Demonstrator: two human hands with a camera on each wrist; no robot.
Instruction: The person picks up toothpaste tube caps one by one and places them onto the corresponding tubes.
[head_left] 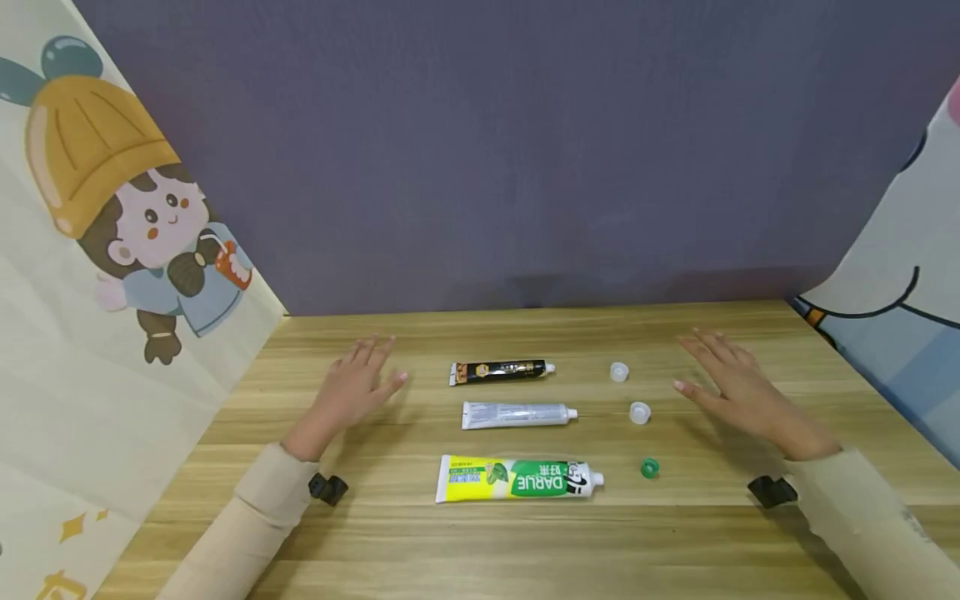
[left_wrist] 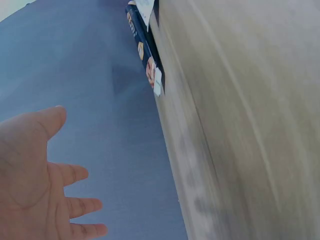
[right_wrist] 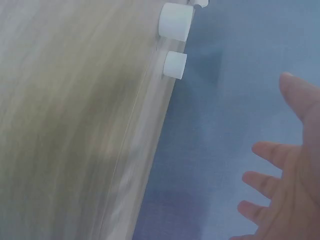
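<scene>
- Head view: on the wood-grain table (head_left: 525, 550), uncapped tubes are laid parallel, seemingly to be kept distinct.
- Left hand (head_left: 348, 392) and right hand (head_left: 738, 387) are held at either side, fingers spread, nothing gripped, apparently so nothing is covered.
- Darlie toothpaste tube (head_left: 517, 479) is placed nearest, silver-white tube (head_left: 517, 415) midway, black tube (head_left: 502, 372) farthest.
- Middle white cap (head_left: 640, 413), far white cap (head_left: 618, 372) and green cap (head_left: 650, 468) are set right, presumably matched to nozzles.

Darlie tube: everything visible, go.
The Darlie tube looks like smooth, soft plastic: yellow, green, white and black print, a leaf picture, a flat white end at left and a bare white nozzle at right. It lies on its side on the wooden table, nearest the wearer of three tubes, uncapped. Neither hand touches it.
</scene>
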